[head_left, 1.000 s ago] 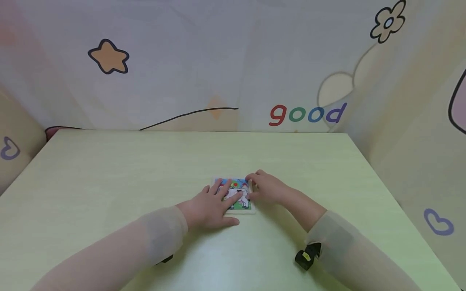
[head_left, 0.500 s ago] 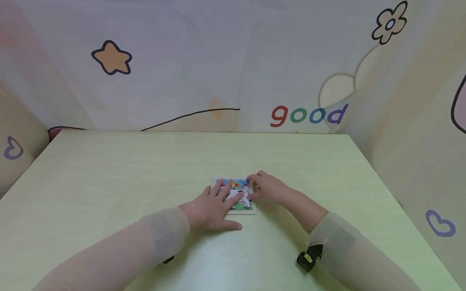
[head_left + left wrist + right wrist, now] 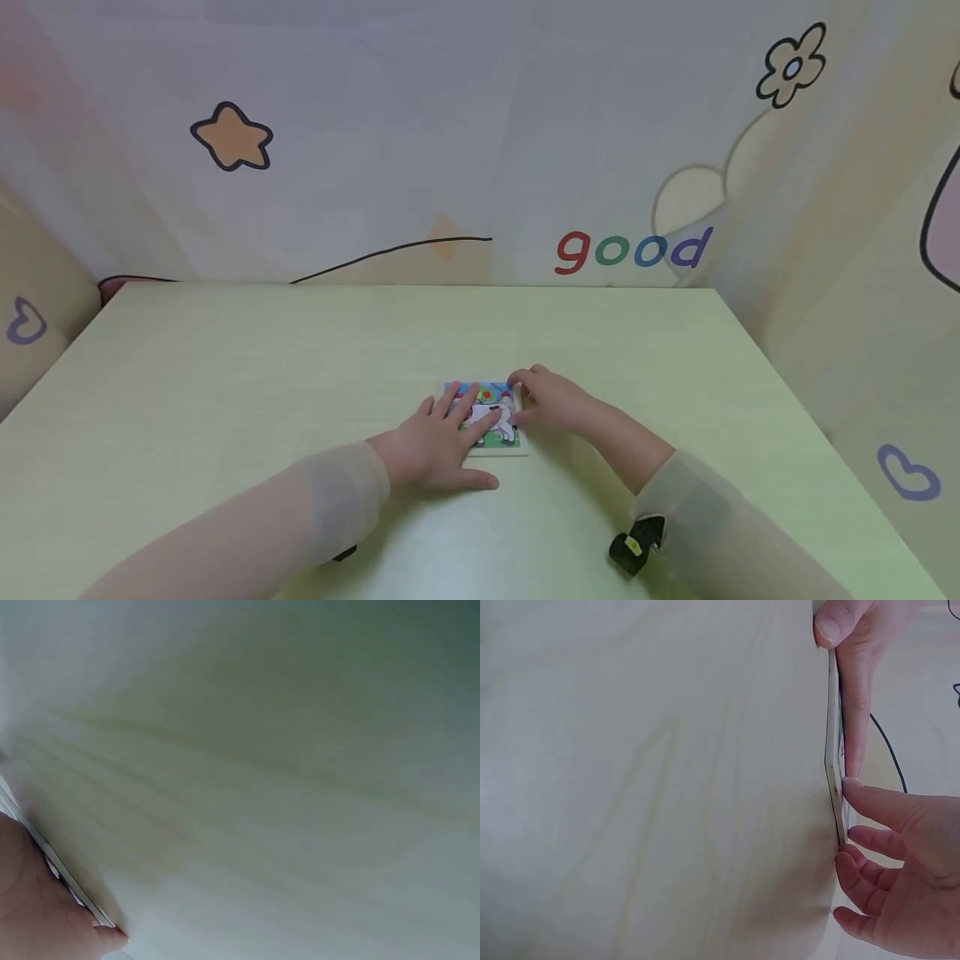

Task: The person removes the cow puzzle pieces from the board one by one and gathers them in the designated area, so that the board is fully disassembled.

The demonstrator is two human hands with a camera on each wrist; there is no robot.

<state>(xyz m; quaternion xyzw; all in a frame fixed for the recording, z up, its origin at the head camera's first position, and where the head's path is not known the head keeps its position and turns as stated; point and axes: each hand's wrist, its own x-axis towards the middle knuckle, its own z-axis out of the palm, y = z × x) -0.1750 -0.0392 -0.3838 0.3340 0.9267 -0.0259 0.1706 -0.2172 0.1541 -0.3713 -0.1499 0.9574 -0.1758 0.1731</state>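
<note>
A thin picture board (image 3: 480,410) with a white animal on it is laid flat on the desk (image 3: 300,358), near the person's side of its middle. Its face is covered by the left hand (image 3: 441,446), fingers straight and spread; its right edge is held by the right hand (image 3: 557,406), thumb and fingers curled in. It can be judged light, stiff and smooth, likely wooden, and best gripped by its edges, opposite sides together.

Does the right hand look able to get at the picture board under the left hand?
Yes, apparently: the right hand touches the picture board at its right edge, which the left hand, spread from the other side, leaves free.
</note>
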